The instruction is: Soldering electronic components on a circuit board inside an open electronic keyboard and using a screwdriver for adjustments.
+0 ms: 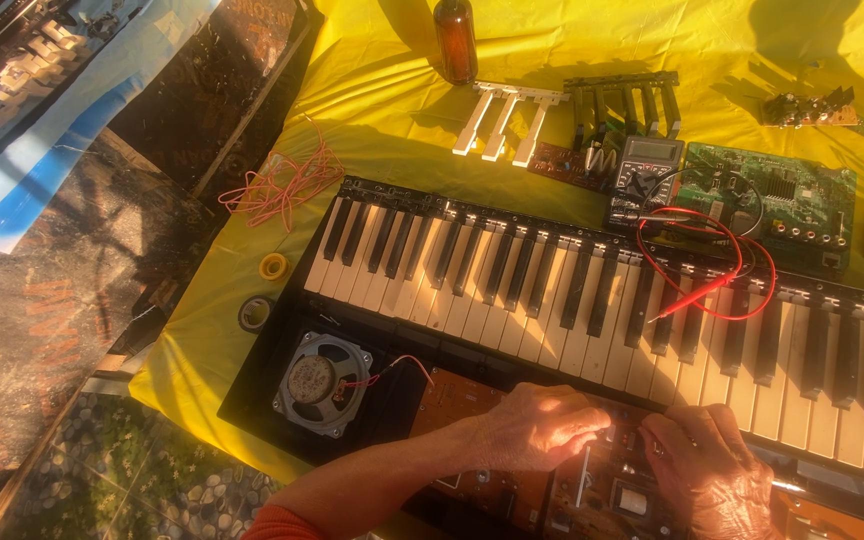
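So the person's got an opened-up keyboard (pixel 592 290) lying across a table covered in a yellow cloth (pixel 382 90), and both hands are down on the brown circuit board (pixel 472 400) at the near edge, just below the white keys. The left hand (pixel 542 425) rests on the board with its fingers (pixel 592 425) curled down and the tips pinched in on some small part there; what exactly they're gripping is too small to tell. The right hand (pixel 712 460) sits just beside it, nearly touching, fingers bent over the board too, and you can't tell whether it's actually holding anything.

Left of the hands there's a round speaker (pixel 320 383) set in the black case, with thin red wires running toward the board. On top of the keys lie red test leads (pixel 712 270), looped, running to a multimeter (pixel 644 175) just behind the keyboard. Next to that sits a green circuit board (pixel 782 195). Farther back: a few loose white keys (pixel 502 120), a brown bottle (pixel 455 40), and a tangle of pink wire (pixel 282 185) at the cloth's left edge. Two tape rolls (pixel 262 290) sit near the keyboard's left end.
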